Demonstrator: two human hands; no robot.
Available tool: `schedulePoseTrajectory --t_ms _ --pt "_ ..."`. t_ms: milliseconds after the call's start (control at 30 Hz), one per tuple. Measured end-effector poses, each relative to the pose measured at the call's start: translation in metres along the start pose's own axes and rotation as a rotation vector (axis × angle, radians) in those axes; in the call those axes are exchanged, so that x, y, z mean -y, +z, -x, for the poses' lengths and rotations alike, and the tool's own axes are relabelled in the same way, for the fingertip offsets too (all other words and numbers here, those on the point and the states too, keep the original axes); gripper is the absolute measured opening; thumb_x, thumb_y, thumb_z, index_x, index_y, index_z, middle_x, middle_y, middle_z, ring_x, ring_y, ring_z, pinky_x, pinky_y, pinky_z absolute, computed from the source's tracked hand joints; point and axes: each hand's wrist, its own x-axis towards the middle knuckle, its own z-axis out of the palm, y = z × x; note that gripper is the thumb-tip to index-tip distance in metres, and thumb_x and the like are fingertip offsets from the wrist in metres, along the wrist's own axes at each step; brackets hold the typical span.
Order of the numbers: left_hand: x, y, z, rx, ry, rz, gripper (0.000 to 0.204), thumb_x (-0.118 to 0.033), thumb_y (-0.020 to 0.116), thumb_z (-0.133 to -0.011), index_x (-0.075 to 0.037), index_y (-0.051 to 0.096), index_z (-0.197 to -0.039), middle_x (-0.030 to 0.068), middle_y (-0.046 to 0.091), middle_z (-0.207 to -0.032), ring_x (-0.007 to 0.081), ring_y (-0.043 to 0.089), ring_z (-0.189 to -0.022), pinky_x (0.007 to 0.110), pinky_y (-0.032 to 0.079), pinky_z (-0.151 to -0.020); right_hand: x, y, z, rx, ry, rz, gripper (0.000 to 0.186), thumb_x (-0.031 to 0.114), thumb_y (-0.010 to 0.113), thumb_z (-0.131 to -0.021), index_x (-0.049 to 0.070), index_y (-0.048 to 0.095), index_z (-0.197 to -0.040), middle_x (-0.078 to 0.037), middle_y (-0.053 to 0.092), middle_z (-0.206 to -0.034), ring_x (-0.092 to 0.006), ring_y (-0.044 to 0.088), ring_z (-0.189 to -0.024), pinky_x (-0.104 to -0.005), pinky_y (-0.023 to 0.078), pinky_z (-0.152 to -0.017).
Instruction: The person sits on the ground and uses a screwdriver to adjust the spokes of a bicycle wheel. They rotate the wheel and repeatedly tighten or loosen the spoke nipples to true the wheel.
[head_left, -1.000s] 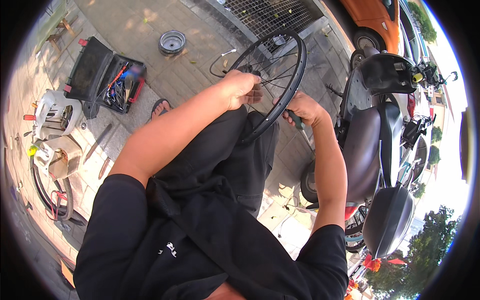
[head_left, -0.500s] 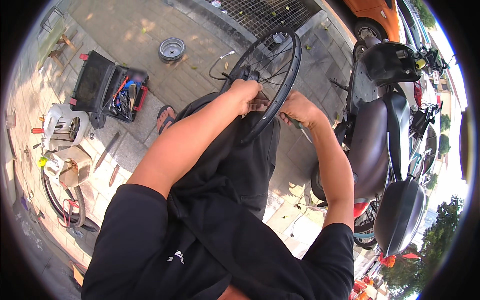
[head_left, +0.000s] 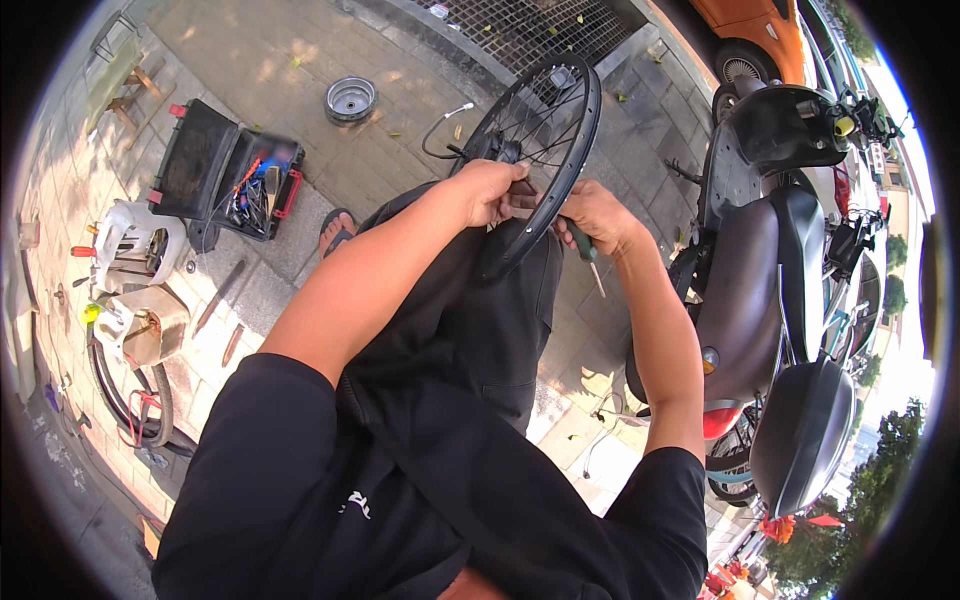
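A black spoked wheel [head_left: 590, 118] stands tilted against my dark trousers, its hub [head_left: 507, 150] facing left. Among the spokes is my left hand [head_left: 490, 192], fingers closed in a pinch; what they grip, perhaps a spoke, is too hidden to name. On the rim's right side, the thumb and forefinger of my right hand [head_left: 597, 216] press at the rim. Its lower fingers curl round the dark green handle of a screwdriver [head_left: 583, 243], whose shaft points down toward me. A cable with a white plug [head_left: 468, 106] trails from the hub.
An open black toolbox [head_left: 190, 165] full of tools lies at the left, with a metal drum [head_left: 350, 100] beyond it. White buckets [head_left: 145, 235] and a tyre [head_left: 165, 410] are farther left. A dark scooter [head_left: 740, 260] stands close on the right. A floor grate [head_left: 540, 30] lies ahead.
The screwdriver in my right hand has swung, and more of its handle and shaft shows below the fingers. My left hand stays among the spokes. The view has shifted slightly.
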Motion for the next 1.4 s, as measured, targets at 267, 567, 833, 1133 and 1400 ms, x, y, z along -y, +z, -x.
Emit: schedulePoseTrajectory --t_ms 267,567,833,1133,1400 --pt "0.010 -0.010 0.008 0.187 0.049 0.006 0.022 -0.028 0.054 -0.111 -0.011 0.066 -0.105 0.0017 0.075 -0.096 0.0127 0.070 -0.076 0.027 0.040 -0.061 0.019 0.010 0.013 -0.076 0.025 0.172 0.033 0.031 0.074 -0.101 0.002 0.072 -0.086 -0.001 0.059 -0.066 -0.0118 0.057 -0.054 -0.0291 0.045 -0.047" --pt "0.012 -0.012 0.023 0.266 0.173 -0.081 0.019 -0.022 0.060 -0.108 -0.009 0.072 -0.102 -0.0010 0.071 -0.088 0.0116 0.062 -0.071 0.028 0.044 -0.064 0.018 0.005 0.041 -0.161 -0.208 -0.024 0.023 0.019 0.065 -0.102 0.002 0.067 -0.086 -0.001 0.061 -0.073 -0.0096 0.054 -0.053 -0.0265 0.042 -0.046" --pt "0.018 -0.018 0.023 0.285 0.206 0.052 0.024 -0.028 0.062 -0.107 -0.008 0.071 -0.115 0.0027 0.071 -0.102 0.0185 0.066 -0.095 0.038 0.053 -0.083 0.020 0.028 0.042 -0.234 -0.276 0.073 0.028 0.025 0.072 -0.103 0.002 0.068 -0.088 0.001 0.060 -0.071 -0.0068 0.054 -0.055 -0.0259 0.042 -0.047" --pt "-0.004 -0.020 0.030 0.269 0.153 0.133 0.019 -0.022 0.058 -0.103 -0.005 0.067 -0.104 0.0044 0.067 -0.091 0.0199 0.064 -0.074 0.040 0.056 -0.084 0.043 0.032 0.033 -0.230 -0.328 0.240 0.036 0.036 0.075 -0.099 0.001 0.077 -0.103 0.002 0.058 -0.069 -0.0070 0.053 -0.056 -0.0262 0.043 -0.050" --pt "-0.035 -0.034 0.051 0.281 0.185 0.270 0.022 -0.021 0.065 -0.105 -0.005 0.064 -0.120 -0.0027 0.056 -0.086 0.0095 0.042 -0.062 0.029 0.042 -0.066 -0.057 -0.052 -0.048 -0.268 -0.234 0.130 0.034 0.027 0.066 -0.102 -0.001 0.077 -0.116 -0.002 0.059 -0.070 -0.0118 0.058 -0.062 -0.0307 0.049 -0.060"
